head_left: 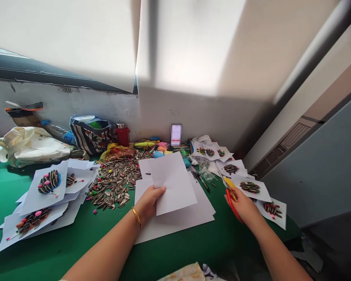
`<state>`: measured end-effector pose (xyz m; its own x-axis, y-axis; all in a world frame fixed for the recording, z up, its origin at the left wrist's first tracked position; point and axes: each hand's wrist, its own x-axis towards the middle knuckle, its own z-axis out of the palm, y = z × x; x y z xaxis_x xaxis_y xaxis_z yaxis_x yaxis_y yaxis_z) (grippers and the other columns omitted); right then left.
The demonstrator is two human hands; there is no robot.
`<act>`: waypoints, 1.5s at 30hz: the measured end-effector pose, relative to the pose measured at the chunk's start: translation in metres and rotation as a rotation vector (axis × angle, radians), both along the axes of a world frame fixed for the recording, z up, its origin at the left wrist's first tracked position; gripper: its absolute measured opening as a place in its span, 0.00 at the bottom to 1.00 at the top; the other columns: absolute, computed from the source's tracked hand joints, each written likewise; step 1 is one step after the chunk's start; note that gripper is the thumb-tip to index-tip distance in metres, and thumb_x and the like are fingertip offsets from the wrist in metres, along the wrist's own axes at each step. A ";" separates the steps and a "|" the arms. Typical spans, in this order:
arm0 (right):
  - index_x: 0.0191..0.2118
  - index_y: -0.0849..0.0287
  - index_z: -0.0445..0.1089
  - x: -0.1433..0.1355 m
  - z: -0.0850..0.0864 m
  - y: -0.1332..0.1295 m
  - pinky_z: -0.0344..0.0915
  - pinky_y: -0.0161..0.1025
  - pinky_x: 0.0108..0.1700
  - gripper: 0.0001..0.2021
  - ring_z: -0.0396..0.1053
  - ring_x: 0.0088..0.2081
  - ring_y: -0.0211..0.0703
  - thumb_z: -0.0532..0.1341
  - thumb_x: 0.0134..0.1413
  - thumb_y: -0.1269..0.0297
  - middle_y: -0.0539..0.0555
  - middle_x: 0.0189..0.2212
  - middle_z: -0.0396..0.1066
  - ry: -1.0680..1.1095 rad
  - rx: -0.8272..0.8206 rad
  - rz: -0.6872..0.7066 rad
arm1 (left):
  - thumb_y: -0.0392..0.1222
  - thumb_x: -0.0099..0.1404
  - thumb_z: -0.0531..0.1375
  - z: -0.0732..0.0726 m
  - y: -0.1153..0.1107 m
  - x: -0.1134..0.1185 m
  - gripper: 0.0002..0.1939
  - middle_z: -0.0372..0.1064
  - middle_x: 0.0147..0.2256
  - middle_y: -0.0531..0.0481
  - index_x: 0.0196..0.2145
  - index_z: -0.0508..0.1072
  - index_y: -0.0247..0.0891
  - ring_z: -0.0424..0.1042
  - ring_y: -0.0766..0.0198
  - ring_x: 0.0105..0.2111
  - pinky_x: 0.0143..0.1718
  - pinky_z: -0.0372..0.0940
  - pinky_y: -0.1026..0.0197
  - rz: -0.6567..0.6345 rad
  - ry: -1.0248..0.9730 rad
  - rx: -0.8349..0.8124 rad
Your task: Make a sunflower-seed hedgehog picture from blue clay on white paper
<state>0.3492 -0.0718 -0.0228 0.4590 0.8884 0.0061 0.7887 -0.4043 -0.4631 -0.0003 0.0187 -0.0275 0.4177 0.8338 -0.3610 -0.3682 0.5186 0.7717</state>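
My left hand (148,201), with a gold bangle on the wrist, pinches the left edge of a blank white sheet of paper (177,187) between thumb and fingers. Under it, larger white sheets (163,228) lie on the green table (99,242). On the right, my right hand (242,203) is closed around the red and yellow handles of a pair of scissors (232,199), whose blades point away from me. The blades are over or beside a row of paper cards with sunflower seeds stuck on them, such as a seed card (250,187).
Left of the sheets spreads a pile of striped sunflower seeds (114,179). Stacked seed-decorated cards (48,183) lie at the far left. Along the wall stand a striped bag (92,134), a red bottle (123,134) and a phone (176,134). A black pen (204,182) lies right of the paper.
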 end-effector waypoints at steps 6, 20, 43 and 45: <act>0.63 0.66 0.58 -0.002 -0.013 -0.007 0.65 0.46 0.47 0.29 0.70 0.51 0.57 0.51 0.60 0.55 0.67 0.54 0.68 -0.258 -0.277 0.071 | 0.36 0.54 0.66 -0.002 -0.001 0.001 0.17 0.78 0.36 0.39 0.43 0.74 0.31 0.78 0.53 0.33 0.36 0.73 0.55 0.017 0.000 0.019; 0.52 0.59 0.70 -0.041 0.035 0.025 0.66 0.51 0.44 0.19 0.71 0.46 0.60 0.53 0.61 0.56 0.64 0.44 0.72 -0.417 -0.273 0.200 | 0.37 0.53 0.68 0.000 -0.003 0.002 0.18 0.78 0.39 0.39 0.43 0.75 0.32 0.78 0.52 0.36 0.38 0.73 0.55 0.057 -0.018 0.020; 0.39 0.54 0.76 -0.107 0.038 0.091 0.59 0.39 0.43 0.15 0.70 0.43 0.47 0.53 0.54 0.74 0.53 0.41 0.75 -0.182 -0.157 0.825 | 0.51 0.65 0.56 0.017 0.023 -0.030 0.15 0.70 0.37 0.48 0.41 0.74 0.39 0.70 0.62 0.39 0.43 0.64 0.62 0.618 0.270 0.526; 0.40 0.53 0.76 -0.121 0.032 0.095 0.56 0.41 0.46 0.17 0.68 0.45 0.47 0.53 0.54 0.76 0.54 0.41 0.74 -0.249 -0.106 0.822 | 0.49 0.65 0.56 0.018 0.013 -0.024 0.13 0.71 0.37 0.47 0.40 0.74 0.40 0.70 0.59 0.40 0.46 0.64 0.59 0.528 0.457 0.709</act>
<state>0.2282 0.0232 0.0092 -0.3329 0.9395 -0.0805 0.9232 0.3074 -0.2306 -0.0243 0.0320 -0.0095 -0.1241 0.9578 0.2592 -0.0089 -0.2622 0.9650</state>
